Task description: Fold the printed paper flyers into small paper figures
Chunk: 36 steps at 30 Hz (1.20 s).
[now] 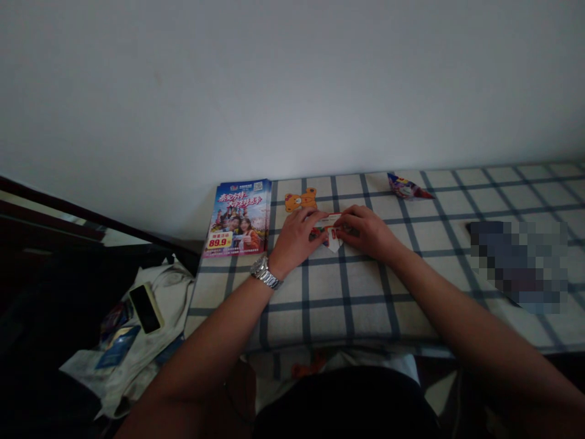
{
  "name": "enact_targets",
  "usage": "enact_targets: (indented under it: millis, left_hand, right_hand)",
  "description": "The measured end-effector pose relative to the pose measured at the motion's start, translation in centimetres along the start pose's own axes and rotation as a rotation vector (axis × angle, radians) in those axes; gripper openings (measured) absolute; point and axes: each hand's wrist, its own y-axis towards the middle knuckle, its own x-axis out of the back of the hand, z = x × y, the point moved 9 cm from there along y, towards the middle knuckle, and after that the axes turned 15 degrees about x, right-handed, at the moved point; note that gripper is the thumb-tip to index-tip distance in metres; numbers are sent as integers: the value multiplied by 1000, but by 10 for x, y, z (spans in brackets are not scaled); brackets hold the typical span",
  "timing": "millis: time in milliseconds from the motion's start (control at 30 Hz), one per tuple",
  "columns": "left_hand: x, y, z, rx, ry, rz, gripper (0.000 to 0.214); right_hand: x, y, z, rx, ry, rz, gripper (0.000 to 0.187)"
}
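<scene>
A small piece of folded printed paper (pixel 334 242) lies on the checked cloth between my hands, white with red and dark print and a pointed lower end. My left hand (pixel 299 236), with a silver watch (pixel 265 272) at its wrist, pinches the paper's left side between thumb and fingers. From the right, my right hand (pixel 363 230) has its fingertips closed on the other side. Parts of the paper are hidden under the fingers. Beside my left hand lies a stack of colourful leaflets (pixel 240 219).
The checked cloth (pixel 292 311) bears a bear picture (pixel 300 200) beyond my left hand. A colourful pointed folded piece (pixel 408 188) lies near the wall. A dark blurred-out object (pixel 516 265) is at right. Lower left, a phone (pixel 146 308) rests on a white bag (pixel 176 289).
</scene>
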Motion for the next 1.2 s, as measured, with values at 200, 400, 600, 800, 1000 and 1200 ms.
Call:
enact_targets:
  millis: [200,400,600,800,1000,1200]
  left_hand:
    - [0,0,0,-15,-46,14,45]
    - [-1,0,-1,-27,-75,30,46]
    - [-1,2,2,-11,-94,15,48]
    - [-2,2,5,-4,-100,-3,44]
    - [-1,1,2,-23,-87,5,30]
    - [0,-1,-4,-66,-38,22,21]
  right_hand:
    - [4,-2,-2,-25,-86,-20,26]
    - [11,-5,-6,-81,-192,-77,46]
    - [5,-4,-9,-70,-159,-19,43]
    - [4,-4,-8,-55,-137,-18,34]
    - [5,-3,-3,-6,-110,-20,26]
    - [5,-4,-4,28,-63,2,24]
